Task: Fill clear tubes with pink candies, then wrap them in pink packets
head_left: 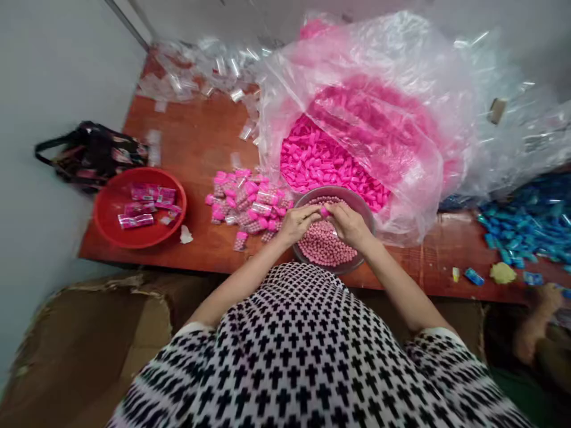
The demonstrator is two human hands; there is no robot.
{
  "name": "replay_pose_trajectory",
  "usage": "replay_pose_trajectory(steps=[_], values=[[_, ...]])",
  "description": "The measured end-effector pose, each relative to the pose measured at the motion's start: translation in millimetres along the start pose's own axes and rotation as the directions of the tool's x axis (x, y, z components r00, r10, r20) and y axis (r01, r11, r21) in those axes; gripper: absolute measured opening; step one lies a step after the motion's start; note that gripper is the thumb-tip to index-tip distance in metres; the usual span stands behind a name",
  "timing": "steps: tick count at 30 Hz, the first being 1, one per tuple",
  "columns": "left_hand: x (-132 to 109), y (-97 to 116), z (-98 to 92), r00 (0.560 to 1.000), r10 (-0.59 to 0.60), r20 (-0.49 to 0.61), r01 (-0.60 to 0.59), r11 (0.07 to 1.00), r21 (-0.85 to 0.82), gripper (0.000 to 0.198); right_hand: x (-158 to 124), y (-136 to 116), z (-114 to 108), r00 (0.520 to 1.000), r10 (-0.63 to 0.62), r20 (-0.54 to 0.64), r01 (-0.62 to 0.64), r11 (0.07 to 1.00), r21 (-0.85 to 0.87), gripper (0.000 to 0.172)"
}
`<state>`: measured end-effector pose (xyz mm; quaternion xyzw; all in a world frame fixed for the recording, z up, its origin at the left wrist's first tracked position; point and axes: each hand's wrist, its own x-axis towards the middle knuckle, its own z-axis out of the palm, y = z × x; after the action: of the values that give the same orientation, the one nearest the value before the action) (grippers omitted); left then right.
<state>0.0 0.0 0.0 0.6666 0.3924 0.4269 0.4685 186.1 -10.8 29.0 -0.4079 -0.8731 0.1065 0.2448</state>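
Note:
Over a round bowl of small pink beads, both my hands meet at the fingertips. Between them shows a small bright pink cap; whether a clear tube is attached to it is hidden by the fingers. My left hand pinches at the cap from the left, fingers closed. My right hand grips it from the right, its fingers bent around it. Just left of the bowl lies a pile of clear bead-filled containers with pink caps. Behind the bowl, loose pink plastic caps spill from a large clear bag.
A red basin with several pink packets stands at left, beside a dark patterned bag. Clear plastic pieces lie along the wall. Blue pieces are heaped at right, near another person's hand. Cardboard boxes stand below the table edge.

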Motion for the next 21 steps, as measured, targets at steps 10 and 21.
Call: replay_pose_trajectory(steps=[10, 21], values=[[-2, 0, 10.9, 0.96, -0.277, -0.047, 0.251, 0.92, -0.301, 0.033, 5, -2, -2, 0.971, 0.24, 0.023, -0.231, 0.899, 0.373, 0.029], [-2, 4, 7.6, 0.921, -0.375, -0.108, 0.278, 0.824, -0.493, 0.037, -4, 4, -10, 0.686, 0.644, 0.339, -0.358, -0.108, 0.928, 0.043]])
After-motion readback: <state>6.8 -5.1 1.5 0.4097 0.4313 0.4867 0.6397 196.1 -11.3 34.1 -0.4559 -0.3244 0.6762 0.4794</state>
